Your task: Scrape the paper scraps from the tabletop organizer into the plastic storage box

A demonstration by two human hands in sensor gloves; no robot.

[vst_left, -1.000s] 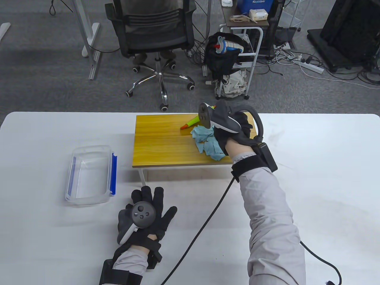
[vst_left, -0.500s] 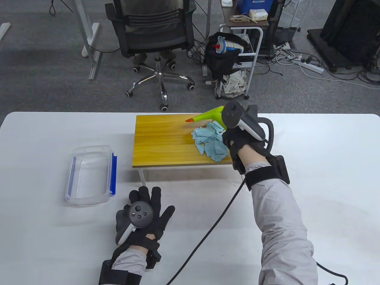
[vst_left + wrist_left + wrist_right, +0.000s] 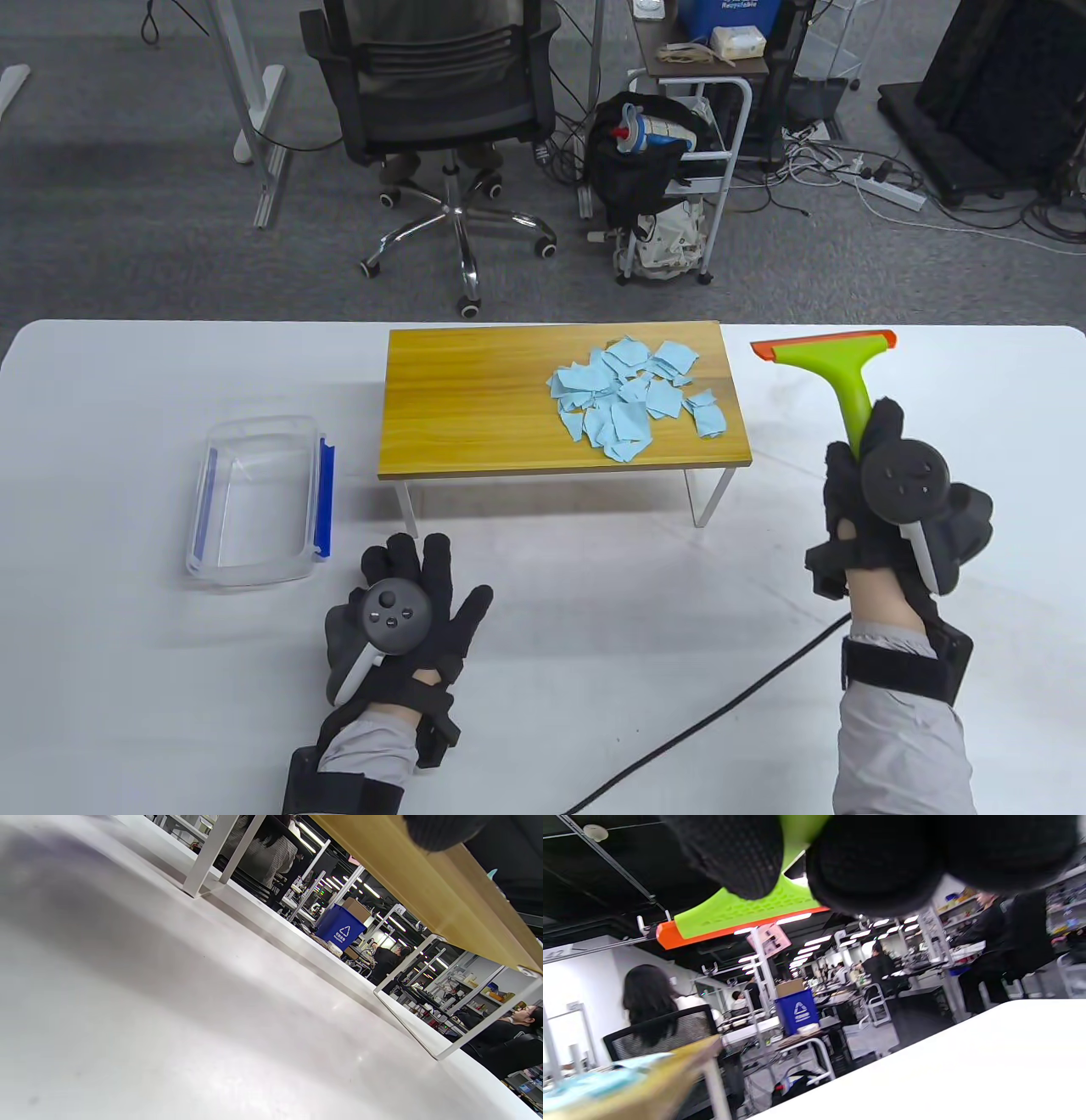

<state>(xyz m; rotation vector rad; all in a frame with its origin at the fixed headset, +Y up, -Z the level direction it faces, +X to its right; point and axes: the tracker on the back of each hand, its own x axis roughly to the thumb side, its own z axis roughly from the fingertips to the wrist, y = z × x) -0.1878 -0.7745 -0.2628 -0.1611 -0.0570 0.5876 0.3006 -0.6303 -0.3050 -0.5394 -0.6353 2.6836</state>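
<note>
White table (image 3: 933,679): right hand (image 3: 891,509) grip clamps scraper (image 3: 836,365) beside organizer (image 3: 475,399); left hand (image 3: 399,611) splayed flat.

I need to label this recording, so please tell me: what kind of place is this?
Probably an open-plan office or lab: an office chair on grey carpet, a blue recycling bin, and people at rows of desks under strip lights in the wrist views.

A white table (image 3: 933,407) fills the foreground, with grey carpet beyond it. A black office chair (image 3: 433,93) on a chrome wheeled base stands behind the table. To its right is a white metal cart (image 3: 721,170) with a black bag (image 3: 632,170) hanging on it. Tangled cables (image 3: 848,170) lie on the floor further right. A blue bin (image 3: 796,1011) stands in the background.
</note>
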